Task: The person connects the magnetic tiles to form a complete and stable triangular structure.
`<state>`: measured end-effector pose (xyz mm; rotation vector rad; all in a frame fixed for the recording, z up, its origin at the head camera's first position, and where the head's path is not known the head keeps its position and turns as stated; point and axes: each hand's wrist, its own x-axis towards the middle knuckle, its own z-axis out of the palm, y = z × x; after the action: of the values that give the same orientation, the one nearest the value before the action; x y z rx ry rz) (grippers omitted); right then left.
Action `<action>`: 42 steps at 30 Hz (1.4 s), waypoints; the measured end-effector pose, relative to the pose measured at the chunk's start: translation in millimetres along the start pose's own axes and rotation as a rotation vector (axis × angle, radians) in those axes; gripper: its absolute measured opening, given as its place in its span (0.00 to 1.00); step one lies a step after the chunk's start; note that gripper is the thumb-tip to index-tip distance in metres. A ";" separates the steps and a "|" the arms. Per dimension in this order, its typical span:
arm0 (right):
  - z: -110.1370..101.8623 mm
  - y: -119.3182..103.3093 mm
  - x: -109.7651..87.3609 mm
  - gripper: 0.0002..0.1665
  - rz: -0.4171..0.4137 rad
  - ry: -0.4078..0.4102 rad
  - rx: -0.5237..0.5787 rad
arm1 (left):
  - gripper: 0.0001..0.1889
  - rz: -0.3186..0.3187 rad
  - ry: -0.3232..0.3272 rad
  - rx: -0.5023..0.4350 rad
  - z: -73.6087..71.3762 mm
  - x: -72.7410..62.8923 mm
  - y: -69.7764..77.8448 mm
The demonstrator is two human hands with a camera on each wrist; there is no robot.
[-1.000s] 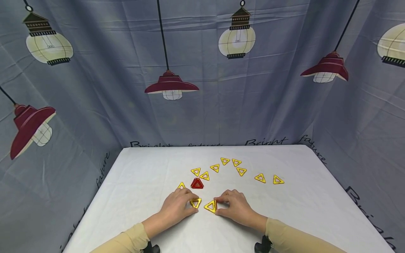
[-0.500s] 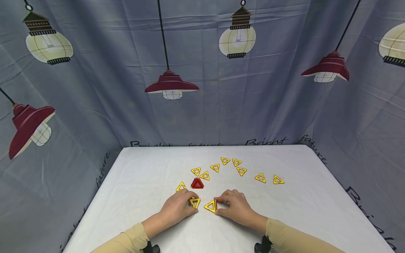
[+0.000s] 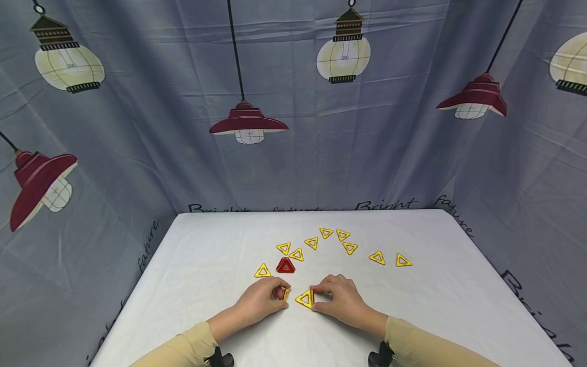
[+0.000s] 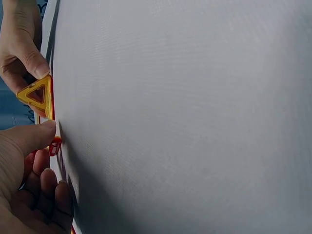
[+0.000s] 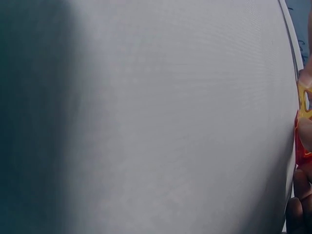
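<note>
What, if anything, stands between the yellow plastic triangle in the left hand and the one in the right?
Nothing visible: only white tabletop shows between the left triangle and the right triangle in the head view. The red triangular plastic piece sits farther back, off that line.

At the bottom of the head view, the person wears a long left sleeve [image 3: 176,344] and right sleeve [image 3: 440,344] in plain tan cloth. Small folds crease the fabric near the cuffs, which end at the wrists. The left hand [image 3: 259,299] and right hand [image 3: 343,300], near the lower middle, are bare. By the left cuff, at the bottom edge, shows a black, rounded wrist piece [image 3: 222,359]; a matching black unit [image 3: 380,357] shows by the right cuff, its details too dark to tell.
</note>
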<state>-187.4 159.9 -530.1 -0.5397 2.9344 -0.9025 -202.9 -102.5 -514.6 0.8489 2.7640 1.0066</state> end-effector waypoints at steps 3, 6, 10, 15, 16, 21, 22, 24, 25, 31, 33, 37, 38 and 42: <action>0.2 -0.8 -0.1 0.27 0.006 -0.002 -0.002 | 0.17 -0.009 -0.014 -0.005 -0.8 0.0 0.1; 0.0 -1.5 -0.3 0.27 0.007 -0.002 -0.006 | 0.17 -0.016 -0.027 -0.005 -2.0 -0.5 -0.6; -0.3 -1.9 -0.7 0.27 -0.004 -0.001 -0.014 | 0.18 -0.015 -0.041 0.001 -3.2 -1.2 -2.7; -1.1 -2.7 -0.9 0.28 -0.014 -0.007 -0.045 | 0.18 -0.010 -0.056 0.003 -4.3 -0.3 -4.8; -1.3 -2.9 -0.8 0.28 -0.017 -0.008 -0.052 | 0.19 -0.010 -0.059 0.001 -4.6 0.2 -4.9; -3.8 -4.1 0.7 0.27 -0.030 -0.013 -0.096 | 0.20 -0.017 -0.066 -0.015 -4.4 4.1 -5.0; -4.4 -4.4 1.1 0.27 -0.032 -0.017 -0.103 | 0.20 -0.016 -0.065 -0.019 -4.3 5.1 -4.7; -5.6 -4.5 2.0 0.26 -0.038 -0.025 -0.115 | 0.20 -0.017 -0.061 -0.025 -3.4 7.4 -4.1; -6.2 -4.4 2.5 0.26 -0.047 -0.028 -0.117 | 0.20 -0.013 -0.058 -0.028 -3.1 8.6 -3.8; -8.7 -3.5 5.2 0.25 -0.088 -0.048 -0.147 | 0.20 -0.010 -0.051 -0.020 -1.2 16.0 1.1; -9.0 -3.7 5.5 0.25 -0.093 -0.053 -0.154 | 0.20 -0.008 -0.054 -0.023 -0.3 17.9 3.3; -9.5 -5.6 6.0 0.26 -0.099 -0.058 -0.164 | 0.19 0.001 -0.060 -0.041 1.4 20.5 7.1; -9.4 -6.2 6.3 0.26 -0.098 -0.059 -0.165 | 0.19 0.001 -0.061 -0.045 2.1 21.0 7.4; -8.4 -7.4 8.0 0.25 -0.093 -0.060 -0.174 | 0.19 0.003 -0.063 -0.050 5.2 22.9 7.9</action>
<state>-193.7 156.1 -518.4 -0.7034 2.9717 -0.6295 -217.2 -82.5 -511.3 0.8627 2.6747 1.0265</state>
